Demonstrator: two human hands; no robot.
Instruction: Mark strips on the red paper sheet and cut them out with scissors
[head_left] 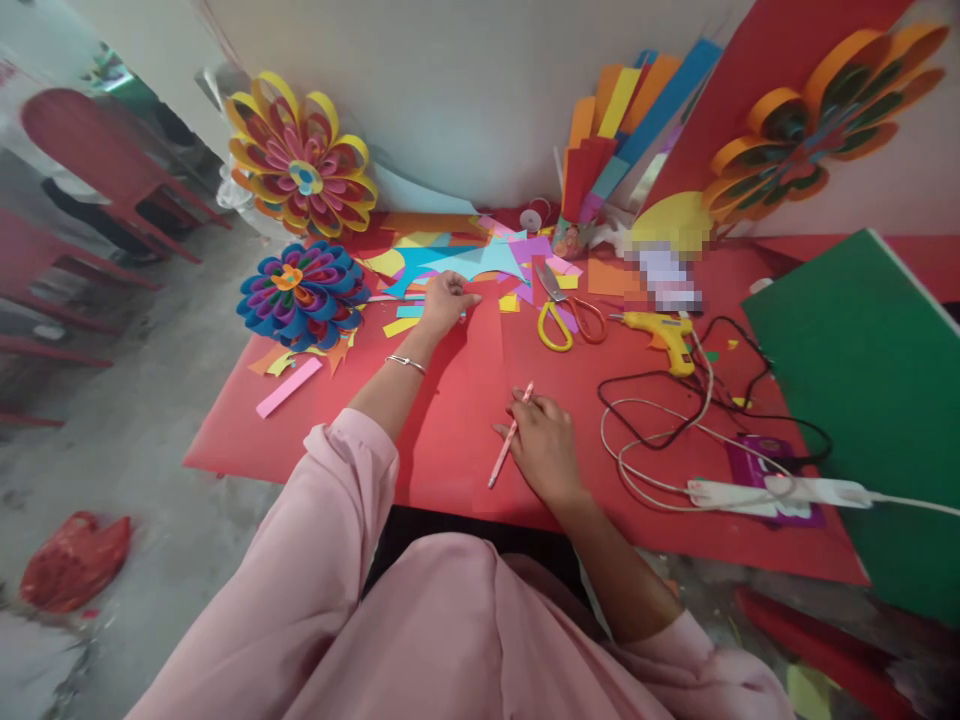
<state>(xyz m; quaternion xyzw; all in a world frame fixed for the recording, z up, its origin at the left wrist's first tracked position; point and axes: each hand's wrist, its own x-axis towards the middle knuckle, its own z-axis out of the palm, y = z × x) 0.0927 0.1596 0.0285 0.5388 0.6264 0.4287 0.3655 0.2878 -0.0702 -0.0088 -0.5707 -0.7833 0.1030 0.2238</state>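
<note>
My right hand (pixel 547 445) rests low over the red tabletop (pixel 457 430), its fingers closed around a slim pink-and-white patterned pencil (pixel 504 452). Further forward, my left hand (pixel 448 303) hovers by the paper scraps with fingers curled together; whatever they hold, if anything, is too small to make out. Just beyond it lies a light blue paper offcut (pixel 487 262) with a scalloped edge. Yellow and blue paper strips (pixel 403 326) lie to its left. Scissors (pixel 559 308) with one yellow and one red-brown handle lie between the hands and the glue gun.
A yellow glue gun (pixel 664 335) lies at right among looped cables and a white power strip (pixel 780 491). A green board (pixel 862 380) covers the right end. Paper flowers (pixel 300 295) stand at left, a pink strip (pixel 289 388) before them. A cup (pixel 571 238) holds coloured strips at the back.
</note>
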